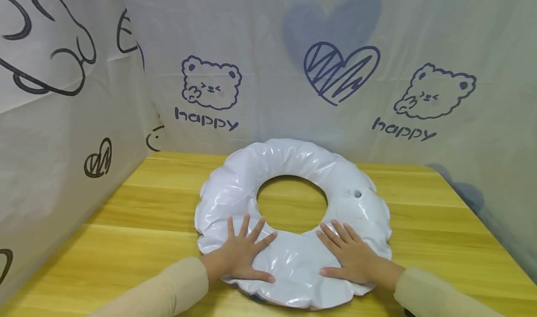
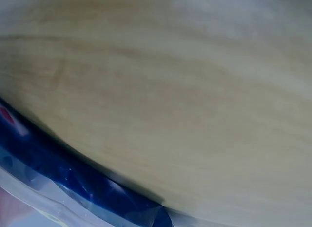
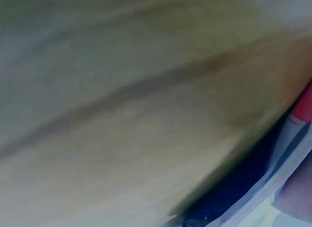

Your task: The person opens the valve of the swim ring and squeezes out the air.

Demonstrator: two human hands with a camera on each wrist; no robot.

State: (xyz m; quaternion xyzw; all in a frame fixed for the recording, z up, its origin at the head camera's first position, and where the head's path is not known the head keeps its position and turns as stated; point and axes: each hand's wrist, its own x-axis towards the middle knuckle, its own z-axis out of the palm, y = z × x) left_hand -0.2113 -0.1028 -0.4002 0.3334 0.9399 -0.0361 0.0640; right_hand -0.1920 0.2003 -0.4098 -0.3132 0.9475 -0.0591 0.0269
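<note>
A white inflatable swim ring (image 1: 293,156) lies flat on the wooden table, its glossy skin wrinkled and a small valve (image 1: 357,194) on its right side. My left hand (image 1: 243,251) rests with spread fingers on the ring's near left part. On the near right part lies my right hand (image 1: 354,256), its fingers spread too and the thumb pointing inward. The left wrist view catches the ring's dark blue underside (image 2: 83,173) along its edge. Blue and red underside (image 3: 239,178) shows in the right wrist view. Neither wrist view shows the fingers.
The yellow wood-grain table (image 1: 147,205) extends to both sides of the ring and shows through its hole. Behind it hangs a pale cloth (image 1: 268,93) printed with bears, hearts and the word "happy". Another printed cloth (image 1: 46,130) hangs along the left side.
</note>
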